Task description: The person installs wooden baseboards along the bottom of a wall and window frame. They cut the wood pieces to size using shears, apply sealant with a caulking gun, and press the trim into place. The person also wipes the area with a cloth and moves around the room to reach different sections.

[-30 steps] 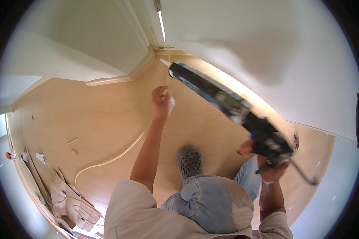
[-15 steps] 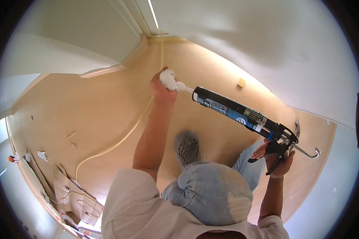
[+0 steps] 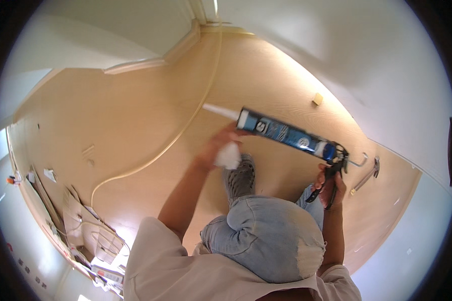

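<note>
My right hand (image 3: 330, 186) grips the handle of a caulking gun (image 3: 338, 159) on the right. Loaded in it is a blue sealant cartridge (image 3: 281, 134), lying nearly level and pointing left. Its long white nozzle (image 3: 220, 111) sticks out past the front end. My left hand (image 3: 225, 142), slightly blurred, is closed round a crumpled white tissue (image 3: 229, 156). Its fingers are at the cartridge's front end, just below the nozzle; whether they touch it I cannot tell.
A long pale flexible strip (image 3: 158, 159) curves across the wood-toned floor (image 3: 135, 110). A hammer (image 3: 367, 176) lies at the right, a small yellow block (image 3: 317, 99) by the white panel (image 3: 366, 60). Flat boards (image 3: 85, 223) and clutter lie lower left. My shoe (image 3: 240, 180) is below the tissue.
My left hand has moved from the nozzle tip down and right to the cartridge's front, baring the nozzle. The gun has rolled, showing more blue label, and my right hand has shifted slightly left.
</note>
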Demonstrator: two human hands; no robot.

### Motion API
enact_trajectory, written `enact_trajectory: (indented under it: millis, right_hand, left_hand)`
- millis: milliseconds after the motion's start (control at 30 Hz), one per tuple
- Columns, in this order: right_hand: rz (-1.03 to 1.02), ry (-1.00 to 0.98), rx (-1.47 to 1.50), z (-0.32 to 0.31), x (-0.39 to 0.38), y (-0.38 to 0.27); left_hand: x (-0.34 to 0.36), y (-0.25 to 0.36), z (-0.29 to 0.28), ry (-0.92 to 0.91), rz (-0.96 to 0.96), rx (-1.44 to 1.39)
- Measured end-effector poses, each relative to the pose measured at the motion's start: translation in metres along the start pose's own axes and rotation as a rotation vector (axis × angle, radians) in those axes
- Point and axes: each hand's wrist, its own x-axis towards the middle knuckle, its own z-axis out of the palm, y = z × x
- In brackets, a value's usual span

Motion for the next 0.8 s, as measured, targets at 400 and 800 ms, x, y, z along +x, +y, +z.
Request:
enact_trajectory:
  millis: [400,800]
  right_hand:
    - [0.116,0.221,-2.255,0.074,0.137,-0.051]
    - [-0.547,-0.284,-2.109,0.087,0.283,-0.056]
  left_hand:
    - [0.016,-0.113,0.019,0.525,-0.096,-0.411]
    - [0.021,-0.124,0.011,0.38,-0.021,-0.227]
